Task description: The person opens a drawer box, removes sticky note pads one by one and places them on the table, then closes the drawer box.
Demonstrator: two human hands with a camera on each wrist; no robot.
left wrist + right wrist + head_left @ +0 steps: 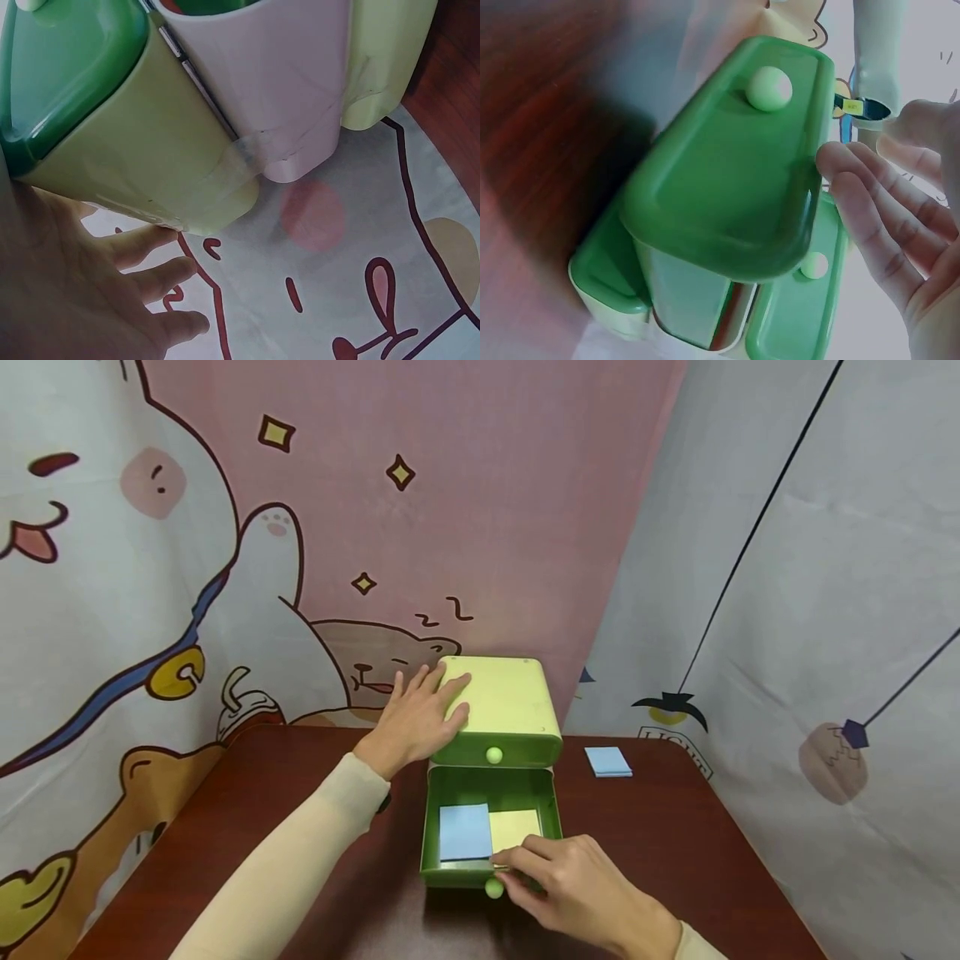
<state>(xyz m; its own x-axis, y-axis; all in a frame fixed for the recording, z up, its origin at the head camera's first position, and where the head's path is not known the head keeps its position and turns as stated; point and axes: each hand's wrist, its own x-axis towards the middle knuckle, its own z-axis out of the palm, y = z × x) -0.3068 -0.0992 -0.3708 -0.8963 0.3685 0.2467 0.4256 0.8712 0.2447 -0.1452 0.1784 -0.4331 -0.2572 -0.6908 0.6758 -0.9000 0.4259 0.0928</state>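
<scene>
Cartoon-printed cloth [525, 485] walls a brown table [660, 852] into a booth.

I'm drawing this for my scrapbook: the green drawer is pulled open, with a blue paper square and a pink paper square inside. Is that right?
Not quite: the head view shows that the second square isn't pink but a yellow paper square. The green drawer is pulled open, with the blue paper square inside too.

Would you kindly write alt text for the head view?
A person's left hand touches a yellow-green cabinet, while the right hand is at the front of its open drawer, which holds blue paper beside yellow paper. More blue paper lies right of the cabinet on a dark red table.
</scene>
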